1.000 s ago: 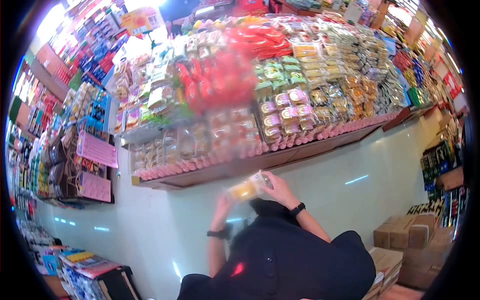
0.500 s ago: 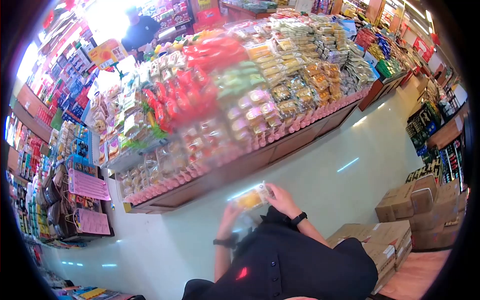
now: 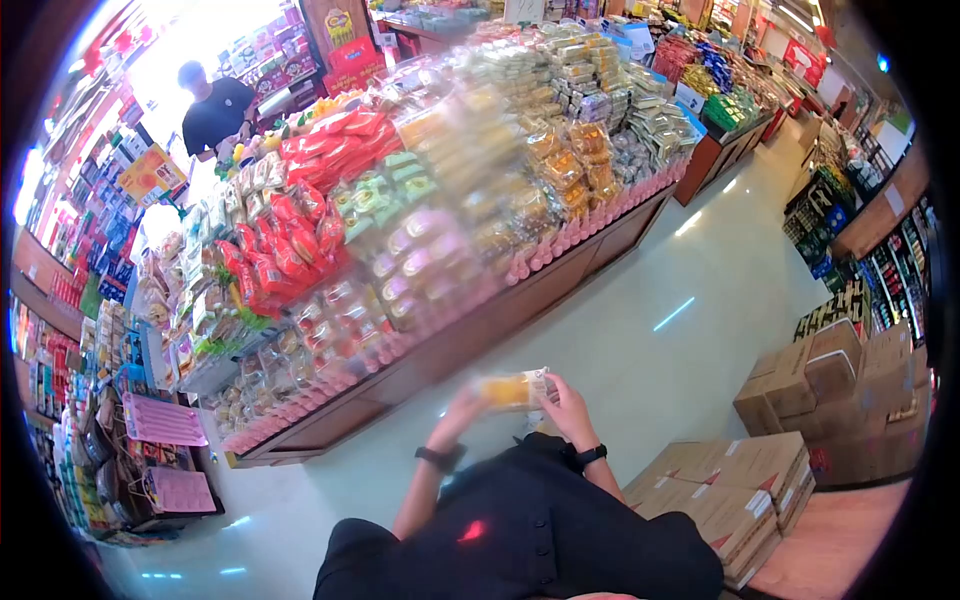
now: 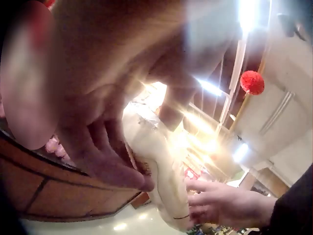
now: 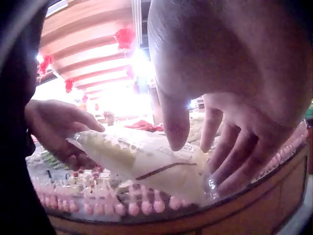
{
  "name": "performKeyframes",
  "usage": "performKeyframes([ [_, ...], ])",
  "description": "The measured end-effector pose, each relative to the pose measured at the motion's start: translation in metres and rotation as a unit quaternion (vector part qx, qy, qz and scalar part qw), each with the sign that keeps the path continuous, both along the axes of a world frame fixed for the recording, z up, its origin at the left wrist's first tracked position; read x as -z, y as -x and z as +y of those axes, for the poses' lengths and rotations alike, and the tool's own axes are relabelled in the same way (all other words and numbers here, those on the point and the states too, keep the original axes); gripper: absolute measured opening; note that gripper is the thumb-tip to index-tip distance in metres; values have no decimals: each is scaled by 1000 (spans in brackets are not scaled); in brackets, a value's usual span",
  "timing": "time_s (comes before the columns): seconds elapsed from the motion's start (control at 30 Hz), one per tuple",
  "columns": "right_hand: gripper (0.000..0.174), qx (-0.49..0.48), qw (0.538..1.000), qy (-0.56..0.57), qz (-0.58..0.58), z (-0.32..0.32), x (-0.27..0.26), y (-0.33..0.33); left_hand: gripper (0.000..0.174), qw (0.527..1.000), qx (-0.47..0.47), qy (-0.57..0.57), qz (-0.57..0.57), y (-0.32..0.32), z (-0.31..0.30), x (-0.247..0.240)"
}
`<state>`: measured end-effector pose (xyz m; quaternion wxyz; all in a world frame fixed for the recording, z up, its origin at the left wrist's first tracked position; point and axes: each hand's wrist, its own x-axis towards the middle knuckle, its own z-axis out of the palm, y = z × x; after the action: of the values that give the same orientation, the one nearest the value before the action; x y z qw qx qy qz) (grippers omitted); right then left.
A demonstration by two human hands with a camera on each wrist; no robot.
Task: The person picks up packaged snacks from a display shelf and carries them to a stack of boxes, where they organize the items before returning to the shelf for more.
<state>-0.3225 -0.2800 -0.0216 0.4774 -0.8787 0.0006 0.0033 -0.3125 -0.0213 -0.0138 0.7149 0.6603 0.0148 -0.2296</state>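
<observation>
A clear and white packet with yellow contents [image 3: 508, 391] is held level in front of the dark shirt, one hand at each end. The left hand [image 3: 457, 418] grips its left end, slightly blurred; in the left wrist view this hand's fingers [image 4: 117, 166] curl along the packet [image 4: 159, 161]. At the other end the right hand [image 3: 568, 410] pinches the packet; in the right wrist view its thumb lies on top of the packet [image 5: 142, 156] and the other fingers [image 5: 234, 152] are at the end and behind.
A long display counter [image 3: 480, 345] heaped with wrapped goods runs diagonally ahead. Cardboard boxes [image 3: 710, 490] are stacked at the lower right. Racks with pink sheets [image 3: 165, 420] stand at the left. A person in dark clothes [image 3: 215, 112] is behind the counter.
The head view has turned to the right, so the counter slants more and has shifted left; the person behind it shows more fully. Both hands still hold the packet.
</observation>
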Motion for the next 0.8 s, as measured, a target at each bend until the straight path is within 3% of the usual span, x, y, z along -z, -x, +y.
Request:
performKeyframes([
  [0.13, 46, 22, 1000, -13, -9, -55, 26, -24, 49, 994, 7, -105, -9, -31, -54, -23],
  [0.27, 44, 26, 999, 4, -24, -104, 35, -41, 48, 977, 14, -203, -67, -61, -100, 7],
  [0.33, 43, 32, 999, 9, -30, -125, 43, -49, 48, 965, 39, -253, -59, -76, -122, -21],
  [0.53, 44, 62, 998, -33, 6, -169, 50, -68, 42, 951, 0, -280, -132, -106, -170, -11],
  [0.8, 45, 101, 994, -46, 22, -183, 48, -123, 43, 949, -5, -285, -132, -170, -188, -18],
])
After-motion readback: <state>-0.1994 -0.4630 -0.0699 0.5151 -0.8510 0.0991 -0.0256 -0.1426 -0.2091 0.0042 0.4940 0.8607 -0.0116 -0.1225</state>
